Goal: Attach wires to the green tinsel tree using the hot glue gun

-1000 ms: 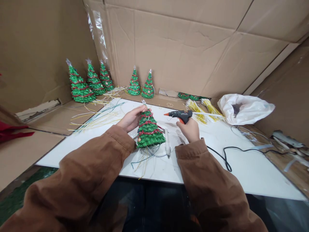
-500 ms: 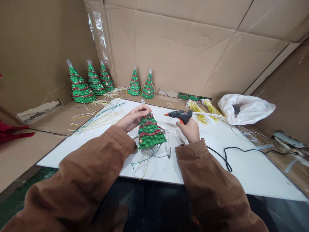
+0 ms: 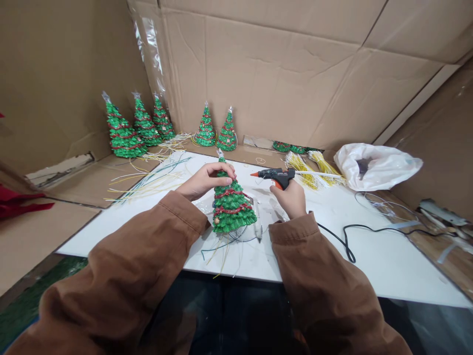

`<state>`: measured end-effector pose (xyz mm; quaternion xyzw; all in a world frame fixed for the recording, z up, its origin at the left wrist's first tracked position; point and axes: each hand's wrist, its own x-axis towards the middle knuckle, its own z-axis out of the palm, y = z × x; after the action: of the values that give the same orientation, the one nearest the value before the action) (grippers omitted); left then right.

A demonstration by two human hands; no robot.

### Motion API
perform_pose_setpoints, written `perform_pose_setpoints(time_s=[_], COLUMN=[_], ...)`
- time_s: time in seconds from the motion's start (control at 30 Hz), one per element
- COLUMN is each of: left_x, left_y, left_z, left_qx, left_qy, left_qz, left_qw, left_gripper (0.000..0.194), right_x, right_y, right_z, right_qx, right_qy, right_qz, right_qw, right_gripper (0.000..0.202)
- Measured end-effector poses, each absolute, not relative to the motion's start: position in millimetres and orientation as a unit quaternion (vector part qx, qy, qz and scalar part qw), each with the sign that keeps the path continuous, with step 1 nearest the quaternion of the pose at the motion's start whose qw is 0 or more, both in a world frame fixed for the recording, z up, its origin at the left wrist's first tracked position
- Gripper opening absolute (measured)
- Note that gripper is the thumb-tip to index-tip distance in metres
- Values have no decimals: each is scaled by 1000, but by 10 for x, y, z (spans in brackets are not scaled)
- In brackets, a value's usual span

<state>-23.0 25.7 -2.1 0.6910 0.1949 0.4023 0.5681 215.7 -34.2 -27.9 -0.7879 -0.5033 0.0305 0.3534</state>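
Red cloth (image 3: 22, 204) lies well to the left of a white board (image 3: 388, 256), and three green trees (image 3: 123, 130) with red garlands and clear stars stand beyond the board's far left corner. Loose yellow and green wires (image 3: 148, 177) sprawl across its left edge. Two more trees (image 3: 227, 133) stand behind its far edge. A worker's left hand (image 3: 207, 181), thumb and fingers closed around the upper part, grips a decorated tree (image 3: 232, 207) over the middle of the board, thin wires trailing from its base; whether that base touches the board cannot be told. A slim grey tool (image 3: 258, 222) lies on the board just right of the tree. Fingers wrapped around its handle, the right hand (image 3: 291, 198) holds a glue gun (image 3: 275, 175) above the board, orange nozzle pointing left. Bundled yellow wires (image 3: 303, 170) rest at the board's far edge, a black cord (image 3: 347, 246) crosses its right half, and a white plastic bag (image 3: 377, 165) sits at its far right corner.
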Motion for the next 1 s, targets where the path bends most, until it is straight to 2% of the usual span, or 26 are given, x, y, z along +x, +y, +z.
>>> perform_pose_setpoints(time_s=[0.6,1.0], left_x=[-258,-260], left_y=[294,307], left_z=[-27,-27], left_qx=[698,729], left_qy=[199,213], left_qz=[382,383], left_qw=[572,526], left_gripper=[15,16], right_x=[2159,2163], right_y=[-332,-322], right_z=[-280,-297], right_qx=[-778,-766], right_qy=[-503,-504], right_qz=[36,24], right_qw=[375,398], right_gripper=[34,33])
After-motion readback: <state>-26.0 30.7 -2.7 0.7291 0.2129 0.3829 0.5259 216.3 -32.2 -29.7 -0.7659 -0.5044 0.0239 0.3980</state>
